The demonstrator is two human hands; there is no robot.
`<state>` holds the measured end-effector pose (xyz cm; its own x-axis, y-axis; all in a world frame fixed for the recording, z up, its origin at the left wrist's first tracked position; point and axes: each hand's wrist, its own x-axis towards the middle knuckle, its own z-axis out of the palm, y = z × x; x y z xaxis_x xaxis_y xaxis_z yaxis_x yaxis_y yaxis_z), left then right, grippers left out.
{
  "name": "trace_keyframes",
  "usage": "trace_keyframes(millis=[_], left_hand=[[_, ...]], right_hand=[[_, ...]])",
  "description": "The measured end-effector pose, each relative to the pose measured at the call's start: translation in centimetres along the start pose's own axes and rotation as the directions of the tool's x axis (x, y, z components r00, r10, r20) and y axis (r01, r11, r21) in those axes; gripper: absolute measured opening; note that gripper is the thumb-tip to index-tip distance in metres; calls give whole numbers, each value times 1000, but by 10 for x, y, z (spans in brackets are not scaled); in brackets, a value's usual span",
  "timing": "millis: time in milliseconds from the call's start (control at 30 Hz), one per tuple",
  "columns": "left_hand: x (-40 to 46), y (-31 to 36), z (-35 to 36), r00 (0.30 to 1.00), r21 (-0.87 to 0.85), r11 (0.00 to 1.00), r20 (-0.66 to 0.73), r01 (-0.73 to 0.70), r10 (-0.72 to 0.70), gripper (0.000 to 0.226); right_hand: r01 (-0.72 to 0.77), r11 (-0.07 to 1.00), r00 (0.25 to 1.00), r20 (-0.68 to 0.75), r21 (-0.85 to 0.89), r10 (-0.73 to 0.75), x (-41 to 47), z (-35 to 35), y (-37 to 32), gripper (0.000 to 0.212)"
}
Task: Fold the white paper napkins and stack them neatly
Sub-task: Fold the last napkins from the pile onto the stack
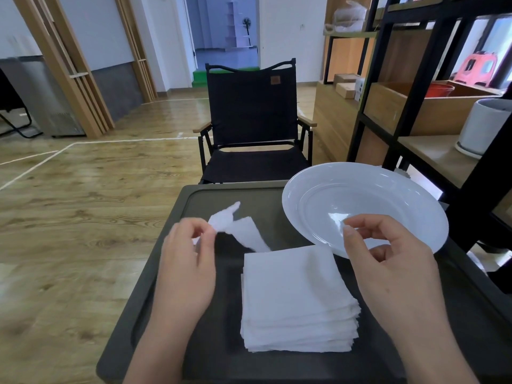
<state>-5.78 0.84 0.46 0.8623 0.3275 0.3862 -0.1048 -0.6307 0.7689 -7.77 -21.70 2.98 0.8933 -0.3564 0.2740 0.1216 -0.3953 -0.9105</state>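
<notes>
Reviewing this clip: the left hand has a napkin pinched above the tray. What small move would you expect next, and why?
Probably the right hand reaches over to take the loose end of the napkin. The left hand pinches it alone, twisted and hanging unfolded, while the right hovers over the plate, apparently holding nothing. The stack of napkins lies flat below.

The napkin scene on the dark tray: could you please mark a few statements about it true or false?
1. The left hand pinches a crumpled napkin. True.
2. The white plate holds folded napkins. False: it holds none.
3. The napkin stack lies on the dark tray. True.
4. The right hand presses on the stack. False: it is raised above it, fingers loosely curled.
5. A black chair stands beyond the tray. True.
</notes>
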Motion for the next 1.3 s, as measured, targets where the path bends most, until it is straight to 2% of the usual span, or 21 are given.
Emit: trace_keyframes(millis=[100,167,267,367,433,500,633,700,800,867,933,1067,1200,1300], left_hand=[[-4,22,-16,994,-376,922,-12,97,-109,21],[-6,33,-22,993,-479,871,15,107,-114,26],[-9,41,-24,994,-501,859,89,105,-70,22],[-11,42,-22,987,-535,832,137,146,-85,17],[-11,42,-21,983,-520,837,148,174,-112,25],[-9,39,-19,983,-487,854,118,182,-142,34],[-3,22,-16,976,-311,932,-54,185,-211,19],[-2,14,-16,972,-268,943,-77,196,-224,26],[1,7,-19,971,-254,939,5,231,-238,50],[3,7,-21,965,-294,920,31,259,-262,60],[3,9,-22,959,-328,909,-21,259,-281,60],[0,18,-25,940,-461,856,-117,234,-320,32],[-6,37,-32,934,-628,757,-127,184,-332,4],[-12,59,-42,951,-757,636,-68,148,-302,13]], right_hand=[[17,998,997,72,55,-21,0,3,-1,10],[42,994,988,145,98,-56,-3,5,-4,16],[84,987,963,245,139,-116,-8,8,-8,22],[98,986,941,311,132,-135,-11,11,-9,24],[97,986,940,314,134,-135,-12,12,-9,24],[94,986,945,298,141,-132,-11,12,-8,23],[80,984,953,276,157,-122,-10,10,-7,22],[80,984,954,272,159,-121,-9,10,-8,22],[81,985,955,272,150,-120,-9,10,-8,22],[82,987,954,274,140,-118,-9,10,-8,22],[80,988,954,275,134,-114,-9,10,-8,21],[77,989,956,272,123,-108,-9,10,-9,21],[85,987,952,281,133,-120,-10,11,-11,22],[89,976,944,296,201,-147,-12,11,-14,25]])
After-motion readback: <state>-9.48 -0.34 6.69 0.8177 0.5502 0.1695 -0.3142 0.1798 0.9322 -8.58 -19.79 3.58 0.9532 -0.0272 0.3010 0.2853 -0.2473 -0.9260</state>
